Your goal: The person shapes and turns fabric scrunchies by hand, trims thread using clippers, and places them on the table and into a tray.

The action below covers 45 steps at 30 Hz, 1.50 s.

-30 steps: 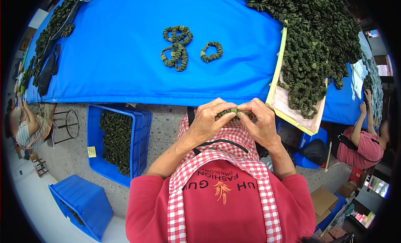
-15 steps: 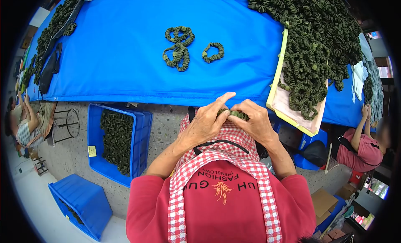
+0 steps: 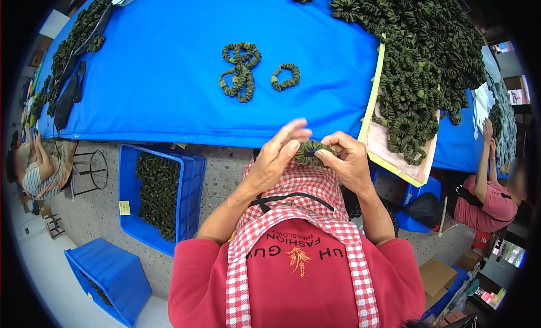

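Observation:
A dark green scrunchie (image 3: 310,154) is pinched between the thumb and fingers of my right hand (image 3: 348,160), above my lap at the table's front edge. Beside its left side is my left hand (image 3: 273,163), fingers stretched out and smeared by motion, the thumb close to the fabric; whether it touches is hard to tell. On the blue tablecloth (image 3: 169,69) ahead lie a few loose scrunchies (image 3: 241,72) in a cluster, with a single scrunchie (image 3: 285,77) to their right.
A large heap of scrunchies (image 3: 428,52) spills into a yellow-rimmed tray (image 3: 371,114) at the right. Blue crates (image 3: 190,198) stand on the floor at the left, one holding dark green pieces. Co-workers sit at both sides, one in a pink shirt (image 3: 487,204).
My left hand has come away from its pinch, and its fingers have spread. The scrunchie has turned to show its round face in my right hand.

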Each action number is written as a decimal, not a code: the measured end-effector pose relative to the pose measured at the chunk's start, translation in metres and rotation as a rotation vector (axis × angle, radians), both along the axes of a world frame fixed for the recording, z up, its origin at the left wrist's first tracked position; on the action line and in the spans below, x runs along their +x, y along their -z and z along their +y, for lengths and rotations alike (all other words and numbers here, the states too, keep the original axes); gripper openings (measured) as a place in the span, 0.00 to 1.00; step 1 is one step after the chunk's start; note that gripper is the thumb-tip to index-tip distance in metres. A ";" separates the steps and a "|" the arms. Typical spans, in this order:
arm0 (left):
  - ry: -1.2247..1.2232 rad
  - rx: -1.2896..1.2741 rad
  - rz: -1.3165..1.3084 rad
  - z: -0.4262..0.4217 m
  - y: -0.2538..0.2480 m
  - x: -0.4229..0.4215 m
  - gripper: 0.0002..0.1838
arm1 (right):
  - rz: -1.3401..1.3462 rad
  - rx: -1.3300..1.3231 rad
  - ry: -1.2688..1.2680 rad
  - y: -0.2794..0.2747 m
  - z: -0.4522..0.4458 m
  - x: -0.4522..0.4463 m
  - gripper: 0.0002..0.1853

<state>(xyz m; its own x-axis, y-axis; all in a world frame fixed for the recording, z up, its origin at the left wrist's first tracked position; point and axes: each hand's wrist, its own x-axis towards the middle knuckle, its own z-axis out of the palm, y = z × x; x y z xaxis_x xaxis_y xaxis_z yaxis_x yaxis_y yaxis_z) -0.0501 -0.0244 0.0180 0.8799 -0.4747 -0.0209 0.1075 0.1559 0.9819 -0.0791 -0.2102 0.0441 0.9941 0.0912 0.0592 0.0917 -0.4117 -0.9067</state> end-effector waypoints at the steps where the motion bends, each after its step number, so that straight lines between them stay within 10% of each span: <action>1: 0.031 -0.016 0.021 0.001 0.005 0.002 0.12 | 0.089 0.105 0.023 0.001 -0.001 0.000 0.12; 5: 0.063 0.012 -0.010 0.017 0.028 0.005 0.11 | 0.190 0.304 0.077 0.013 0.012 0.000 0.16; 9: 0.088 0.113 -0.140 0.015 0.026 0.007 0.13 | -0.418 -0.185 -0.025 0.015 0.031 0.001 0.12; 20: 0.143 0.166 -0.256 -0.027 0.018 0.017 0.11 | -0.338 -0.291 0.397 0.002 -0.045 0.000 0.10; 27: -0.093 0.066 -0.111 0.010 0.037 0.034 0.12 | -0.503 -1.020 0.674 -0.003 -0.133 0.027 0.14; 37: -0.359 0.628 -0.696 0.031 0.042 0.079 0.09 | -0.518 -0.793 0.205 0.043 0.044 0.112 0.16; 45: -0.377 0.204 -0.328 0.013 0.048 0.050 0.11 | -0.570 -0.499 0.106 0.066 0.044 0.071 0.18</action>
